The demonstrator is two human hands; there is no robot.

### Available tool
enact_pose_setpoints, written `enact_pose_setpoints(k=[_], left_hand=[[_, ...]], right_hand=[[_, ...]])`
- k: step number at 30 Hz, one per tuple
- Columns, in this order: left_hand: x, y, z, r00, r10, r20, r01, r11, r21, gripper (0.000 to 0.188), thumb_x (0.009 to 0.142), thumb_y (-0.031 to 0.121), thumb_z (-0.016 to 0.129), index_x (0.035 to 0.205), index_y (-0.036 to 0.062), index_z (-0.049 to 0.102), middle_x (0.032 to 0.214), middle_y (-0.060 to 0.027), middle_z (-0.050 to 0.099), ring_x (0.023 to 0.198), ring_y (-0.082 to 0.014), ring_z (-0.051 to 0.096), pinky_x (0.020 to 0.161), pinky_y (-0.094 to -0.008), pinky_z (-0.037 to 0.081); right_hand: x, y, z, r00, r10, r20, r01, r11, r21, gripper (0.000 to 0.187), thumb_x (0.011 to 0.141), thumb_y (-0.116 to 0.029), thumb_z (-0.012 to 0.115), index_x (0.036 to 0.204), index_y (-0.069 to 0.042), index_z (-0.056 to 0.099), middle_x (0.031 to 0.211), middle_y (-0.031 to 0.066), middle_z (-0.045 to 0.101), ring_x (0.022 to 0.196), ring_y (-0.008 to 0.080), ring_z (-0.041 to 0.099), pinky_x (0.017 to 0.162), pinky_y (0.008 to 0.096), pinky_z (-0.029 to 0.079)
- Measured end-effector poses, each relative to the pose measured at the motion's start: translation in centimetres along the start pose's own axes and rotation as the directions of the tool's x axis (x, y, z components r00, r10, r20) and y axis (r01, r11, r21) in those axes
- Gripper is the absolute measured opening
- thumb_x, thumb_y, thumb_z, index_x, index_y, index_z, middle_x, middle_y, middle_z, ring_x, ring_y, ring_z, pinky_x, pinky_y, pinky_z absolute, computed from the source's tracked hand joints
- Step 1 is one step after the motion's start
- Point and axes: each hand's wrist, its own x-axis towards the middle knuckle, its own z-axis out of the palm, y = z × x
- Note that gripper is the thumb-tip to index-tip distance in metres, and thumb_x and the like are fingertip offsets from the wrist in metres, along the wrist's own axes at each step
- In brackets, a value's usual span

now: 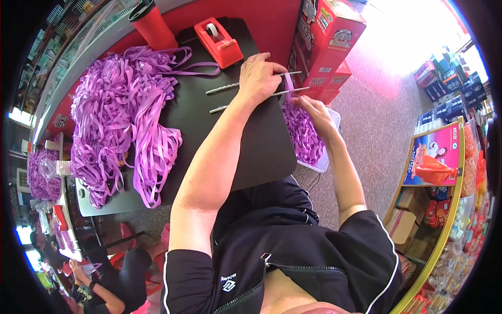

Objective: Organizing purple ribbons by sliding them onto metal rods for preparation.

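Counter (256,157), one, dark-topped. Carries most items below.

Heap of purple ribbon (117,104), loose and tangled, on the counter's left.

Bin (325,165), clear-walled, just beyond the counter's right edge; filled with purple ribbon pieces (305,137).

Tape dispenser (220,47), red, at the far edge.

Hands, two. Left hand (258,78): bent over the rods, fingers curled; grip hidden. Right hand (316,111): fingers drawn together beside the strip's lower end; cannot tell whether pinching it.

Metal rods (223,88), two, slender, roughly parallel, ends projecting past the counter.

Ribbon strip (288,82), purple, crossing both rods near their tips; whether wrapped around, unclear. Handling, as judged: keep it flat, evenly taut, clear of the tips; hold the rods' spacing steady.
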Motion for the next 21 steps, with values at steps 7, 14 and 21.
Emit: enact_pose_setpoints(k=[7, 14, 21], left_hand=[[-0.1, 0.8, -0.9, 0.991, 0.122, -0.056, -0.117, 0.989, 0.086, 0.036, 0.07, 0.013, 0.062, 0.104, 0.0189, 0.071, 0.137, -0.0186, 0.045, 0.128, -0.0334, 0.04, 0.107, -0.0403, 0.033], [-2.4, 5.0, -4.6, 0.904, -0.315, 0.288, 0.424, 0.744, -0.517, 0.024, 0.082, 0.008, 0.055, 0.103, 0.0019, 0.065, 0.11, -0.0137, 0.06, 0.099, -0.0226, 0.059, 0.084, -0.0323, 0.049], [-7.6, 7.4, -2.9, 0.826, -0.19, 0.531, 0.521, -0.103, -0.847, 0.072, 0.088, 0.045, 0.06, 0.138, 0.004, 0.03, 0.146, -0.02, 0.025, 0.13, -0.025, 0.031, 0.107, -0.0453, 0.027]], right_hand=[[-1.6, -4.2, 0.6, 0.997, 0.036, -0.064, -0.026, 0.987, 0.157, 0.041, 0.098, -0.033, 0.046, 0.107, 0.001, 0.067, 0.09, 0.0002, 0.061, 0.085, 0.0081, 0.05, 0.082, 0.0245, 0.039], [-1.7, -5.8, 0.7, 0.996, 0.07, -0.049, -0.067, 0.996, 0.065, 0.04, 0.099, -0.034, 0.045, 0.103, -0.002, 0.069, 0.084, -0.0028, 0.059, 0.083, 0.0071, 0.047, 0.078, 0.0235, 0.037], [-1.3, -5.1, 0.8, 0.992, 0.071, -0.107, -0.058, 0.992, 0.114, 0.044, 0.097, -0.038, 0.046, 0.099, -0.002, 0.07, 0.078, -0.002, 0.055, 0.076, 0.0089, 0.045, 0.072, 0.0247, 0.036]])
